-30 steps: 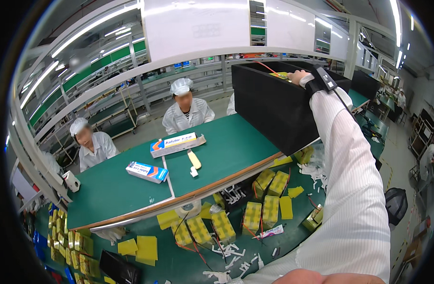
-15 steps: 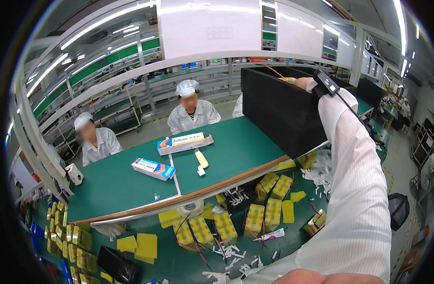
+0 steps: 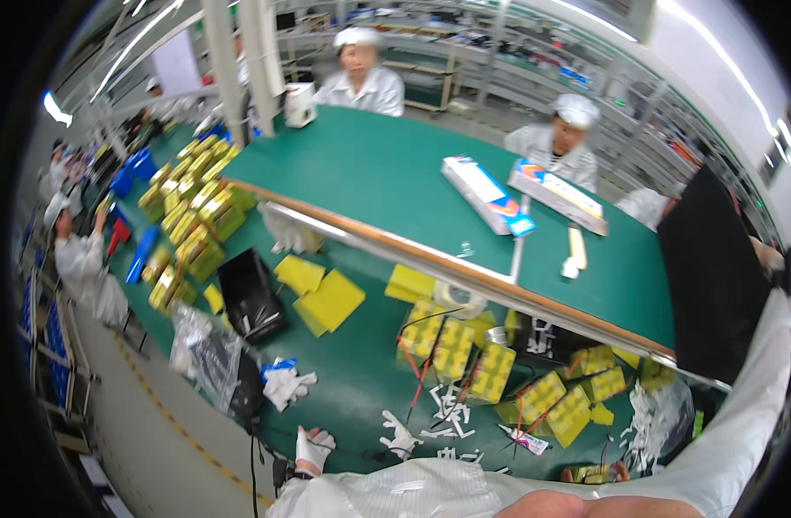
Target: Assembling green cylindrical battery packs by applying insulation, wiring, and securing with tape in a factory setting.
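My left hand (image 3: 313, 449), in a whitish glove, is low in the picture at the near edge of the green bench. Its fingers look apart, and it holds nothing that I can see. White gloves (image 3: 287, 386) lie a little beyond it. At the far right my right hand (image 3: 767, 256) is at the side of a tall black box (image 3: 711, 276); its fingers are hidden or blurred. Yellow-wrapped battery packs (image 3: 454, 348) with red and black wires stand on the bench between my arms. White strips (image 3: 450, 413) are scattered in front of them.
A raised green shelf (image 3: 387, 190) carries two cartons (image 3: 486, 197) and a yellow-handled tool (image 3: 577, 246). Left are a black tray (image 3: 250, 293), yellow sheets (image 3: 331, 300), a plastic bag (image 3: 207, 354) and stacked packs (image 3: 201, 250). Co-workers (image 3: 361, 78) sit beyond the shelf.
The view has swung to the left, so the black box and my right arm now appear farther right. My left hand has come into view at the near edge.
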### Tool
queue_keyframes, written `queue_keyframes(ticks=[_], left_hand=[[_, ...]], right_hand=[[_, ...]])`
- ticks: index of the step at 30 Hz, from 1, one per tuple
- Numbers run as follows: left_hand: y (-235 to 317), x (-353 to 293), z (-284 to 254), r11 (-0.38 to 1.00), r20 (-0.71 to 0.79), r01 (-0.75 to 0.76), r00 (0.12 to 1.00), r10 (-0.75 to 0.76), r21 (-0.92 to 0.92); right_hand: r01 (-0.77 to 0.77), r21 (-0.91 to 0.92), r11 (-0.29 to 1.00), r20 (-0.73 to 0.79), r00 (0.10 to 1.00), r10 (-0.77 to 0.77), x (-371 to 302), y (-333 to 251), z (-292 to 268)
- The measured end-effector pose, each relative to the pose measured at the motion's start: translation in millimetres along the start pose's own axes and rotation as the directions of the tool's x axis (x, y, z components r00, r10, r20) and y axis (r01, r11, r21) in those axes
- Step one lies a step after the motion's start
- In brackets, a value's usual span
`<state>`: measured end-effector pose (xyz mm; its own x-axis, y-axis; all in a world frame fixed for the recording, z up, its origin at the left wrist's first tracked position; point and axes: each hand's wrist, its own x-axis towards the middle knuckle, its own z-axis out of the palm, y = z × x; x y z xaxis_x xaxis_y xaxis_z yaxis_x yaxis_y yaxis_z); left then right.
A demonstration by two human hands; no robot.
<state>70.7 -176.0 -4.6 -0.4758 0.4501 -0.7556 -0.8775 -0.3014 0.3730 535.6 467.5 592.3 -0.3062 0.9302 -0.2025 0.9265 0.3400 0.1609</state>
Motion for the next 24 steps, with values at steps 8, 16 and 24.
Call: queue_keyframes(ticks=[8,16,24], left_hand=[[-7.2,-16.7,56.4,1.000,-0.206,-0.015,0.978,0.018,0.014],[5.2,-21.9,22.8,0.994,-0.021,0.042,0.999,-0.044,-0.103],[1.8,-30.8,66.7,1.000,-0.202,-0.008,0.979,0.004,-0.017]], right_hand=[[0.415,0.772,0.481,-0.070,0.808,-0.585,-80.6,-253.6,339.5],[0.318,0.935,-0.156,-0.342,0.696,-0.632,-201.5,-484.0,626.4],[0.433,0.868,-0.244,-0.496,0.719,-0.487,-190.1,-521.2,658.6]])
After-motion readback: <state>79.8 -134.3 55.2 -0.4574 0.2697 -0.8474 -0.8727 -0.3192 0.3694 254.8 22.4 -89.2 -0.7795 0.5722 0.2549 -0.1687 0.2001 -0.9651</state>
